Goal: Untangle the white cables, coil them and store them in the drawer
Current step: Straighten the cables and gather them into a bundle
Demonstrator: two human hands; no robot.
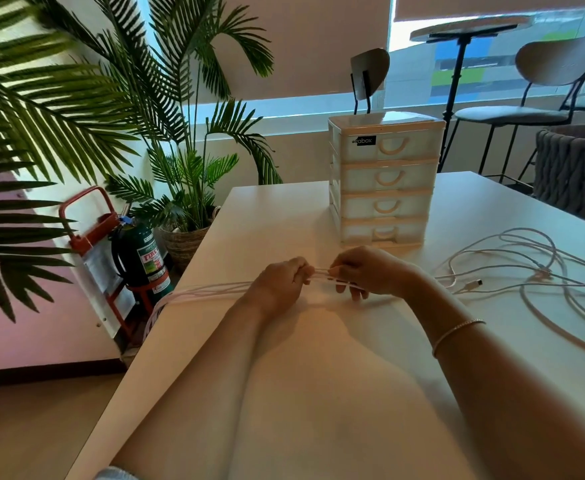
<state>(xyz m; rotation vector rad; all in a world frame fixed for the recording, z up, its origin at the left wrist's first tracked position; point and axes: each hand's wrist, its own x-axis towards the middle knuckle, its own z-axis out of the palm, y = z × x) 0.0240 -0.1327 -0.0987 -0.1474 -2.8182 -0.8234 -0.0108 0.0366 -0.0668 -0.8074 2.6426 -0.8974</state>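
My left hand [282,280] grips a bundle of white cable strands [211,291] that stretch left and droop over the table's left edge. My right hand [364,271] pinches the same strands just right of the left hand, a short length taut between them. More white cable [533,271] lies in loose tangled loops on the table at the right, with a connector end [473,284] near my right wrist. A white four-drawer unit [384,181] stands behind my hands, all drawers closed.
The white table [319,393] has its left edge running diagonally close to my left arm. Palm plants [86,109], a fire extinguisher [144,258] and a red stand sit on the floor to the left. Chairs [544,88] and a woven seat stand behind at right.
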